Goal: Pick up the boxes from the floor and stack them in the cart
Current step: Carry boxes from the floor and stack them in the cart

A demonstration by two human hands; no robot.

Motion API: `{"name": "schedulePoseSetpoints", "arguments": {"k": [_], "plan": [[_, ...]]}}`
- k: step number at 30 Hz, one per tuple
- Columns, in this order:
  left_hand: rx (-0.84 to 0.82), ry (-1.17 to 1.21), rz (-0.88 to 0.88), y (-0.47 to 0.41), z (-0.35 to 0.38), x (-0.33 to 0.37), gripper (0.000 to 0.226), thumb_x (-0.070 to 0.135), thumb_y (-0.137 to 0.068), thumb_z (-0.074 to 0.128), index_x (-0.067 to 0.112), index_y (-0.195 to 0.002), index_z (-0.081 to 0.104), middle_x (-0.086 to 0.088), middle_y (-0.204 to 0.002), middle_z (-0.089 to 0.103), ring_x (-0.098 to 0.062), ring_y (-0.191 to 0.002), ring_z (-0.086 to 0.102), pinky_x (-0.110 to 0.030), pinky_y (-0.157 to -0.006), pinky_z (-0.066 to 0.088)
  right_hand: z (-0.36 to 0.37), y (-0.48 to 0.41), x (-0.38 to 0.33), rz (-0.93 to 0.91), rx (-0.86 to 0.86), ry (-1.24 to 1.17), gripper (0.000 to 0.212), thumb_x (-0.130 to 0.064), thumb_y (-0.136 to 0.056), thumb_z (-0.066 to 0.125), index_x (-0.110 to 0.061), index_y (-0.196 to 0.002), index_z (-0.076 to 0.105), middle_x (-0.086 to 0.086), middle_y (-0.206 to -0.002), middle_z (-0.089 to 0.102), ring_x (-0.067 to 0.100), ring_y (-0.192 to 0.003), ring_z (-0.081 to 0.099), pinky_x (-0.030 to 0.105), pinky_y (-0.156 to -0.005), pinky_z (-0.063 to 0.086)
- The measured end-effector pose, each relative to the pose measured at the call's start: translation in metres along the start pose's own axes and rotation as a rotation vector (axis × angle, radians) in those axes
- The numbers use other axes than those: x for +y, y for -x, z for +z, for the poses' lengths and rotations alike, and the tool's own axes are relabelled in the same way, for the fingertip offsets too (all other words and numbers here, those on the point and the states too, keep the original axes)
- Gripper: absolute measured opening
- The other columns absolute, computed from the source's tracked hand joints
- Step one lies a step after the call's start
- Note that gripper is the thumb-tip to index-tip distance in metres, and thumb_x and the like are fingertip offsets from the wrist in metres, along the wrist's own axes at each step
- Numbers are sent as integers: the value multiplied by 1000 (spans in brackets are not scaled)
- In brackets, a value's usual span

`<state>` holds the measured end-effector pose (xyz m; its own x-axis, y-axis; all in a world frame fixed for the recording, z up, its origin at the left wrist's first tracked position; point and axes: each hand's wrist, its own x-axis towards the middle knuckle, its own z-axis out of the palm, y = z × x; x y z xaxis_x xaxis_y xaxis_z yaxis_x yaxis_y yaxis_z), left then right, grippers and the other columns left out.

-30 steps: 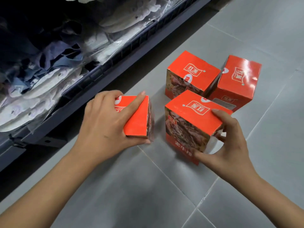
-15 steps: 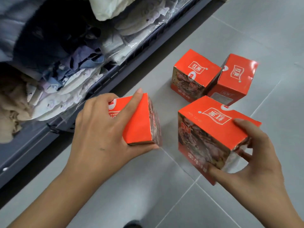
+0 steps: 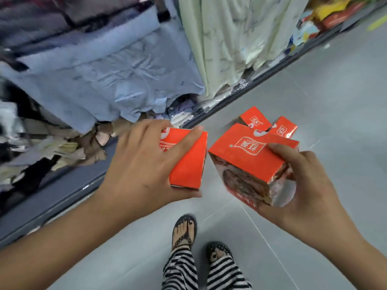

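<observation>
Since one box per hand likely saves a trip, the left hand (image 3: 142, 164) clasps the left box (image 3: 188, 162) and the right hand (image 3: 303, 185) pinches the right box (image 3: 247, 164) between fingers and thumb, both above the floor (image 3: 314, 91) where two boxes (image 3: 254, 120) wait. No cart shows.

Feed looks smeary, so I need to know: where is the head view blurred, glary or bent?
Head view: motion blur smears the hanging clothes, worst at far left; the left-hand box and right-hand box read fairly sharp; glare whitens the right-hand box's glossy side; wide-angle lens slightly bows the shelf base.
</observation>
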<state>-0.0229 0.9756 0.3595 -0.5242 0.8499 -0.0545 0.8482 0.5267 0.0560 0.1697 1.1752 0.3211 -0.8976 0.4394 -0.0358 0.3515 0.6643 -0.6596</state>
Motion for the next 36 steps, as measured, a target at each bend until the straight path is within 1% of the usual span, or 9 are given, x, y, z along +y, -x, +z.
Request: {"name": "schedulePoseSetpoints", "arguments": {"k": [3, 7, 10, 16, 19, 23, 27, 33, 36], "plan": [[15, -12, -54, 26, -70, -10, 98, 83, -59, 44, 34, -143, 33, -22, -122, 51, -39, -112, 45, -54, -92, 41, -41, -5, -57, -68, -35, 20, 106, -18, -45, 93, -38, -133, 39, 2, -112, 46, 16, -97, 49, 16, -75, 38], [12, -32, -179, 81, -153, -20, 101, 79, -59, 57, 32, -145, 33, -21, -127, 47, -41, -115, 44, -56, -94, 39, -84, -3, -137, -131, -83, -4, 98, -24, -50, 92, -35, -132, 39, 9, -119, 46, 23, -103, 50, 29, -84, 42], [12, -39, -314, 133, -204, -24, 104, 75, -59, 68, 29, -146, 35, -19, -130, 46, -43, -117, 43, -57, -93, 38, -105, 7, -189, -161, -184, -20, 103, -20, -48, 91, -36, -134, 37, 10, -122, 45, 25, -107, 48, 24, -87, 36], [28, -46, -594, 252, -272, -33, 102, 81, -61, 53, 30, -147, 34, -17, -134, 46, -43, -119, 41, -58, -92, 37, -108, 30, -296, -329, -360, -54, 92, -58, -50, 65, -33, -134, 38, 3, -106, 43, 9, -89, 37, 11, -77, 29], [68, -36, -742, 317, -290, -37, 100, 83, -62, 43, 31, -147, 31, -18, -130, 47, -44, -116, 43, -58, -92, 39, -92, 38, -347, -428, -476, -51, 92, -58, -51, 66, -33, -135, 37, 9, -112, 47, 9, -94, 39, 12, -77, 29], [104, -17, -924, 405, -306, -40, 99, 82, -64, 42, 26, -145, 36, -20, -127, 50, -45, -110, 46, -56, -88, 40, -61, 55, -425, -560, -622, -42, 92, -50, -53, 71, -35, -137, 37, 2, -118, 42, 0, -97, 35, 11, -84, 33], [99, 35, -1108, 497, -309, -45, 100, 84, -63, 44, 25, -144, 39, -15, -130, 51, -43, -108, 46, -55, -88, 39, -14, 84, -504, -687, -715, -11, 94, -61, -52, 63, -38, -138, 34, 2, -121, 41, 6, -107, 37, 17, -87, 31], [119, 74, -1338, 627, -309, -48, 97, 83, -62, 45, 26, -140, 40, -14, -127, 54, -43, -106, 51, -54, -84, 43, 66, 152, -612, -809, -869, -35, 97, -63, -48, 63, -37, -138, 37, -4, -119, 42, -2, -102, 34, 2, -81, 28], [129, 71, -1459, 687, -311, -50, 98, 85, -60, 44, 27, -140, 40, -13, -126, 55, -43, -106, 51, -54, -84, 42, 108, 189, -659, -878, -954, -42, 96, -54, -50, 73, -40, -137, 36, -3, -123, 43, -6, -99, 34, -6, -83, 26]]}}
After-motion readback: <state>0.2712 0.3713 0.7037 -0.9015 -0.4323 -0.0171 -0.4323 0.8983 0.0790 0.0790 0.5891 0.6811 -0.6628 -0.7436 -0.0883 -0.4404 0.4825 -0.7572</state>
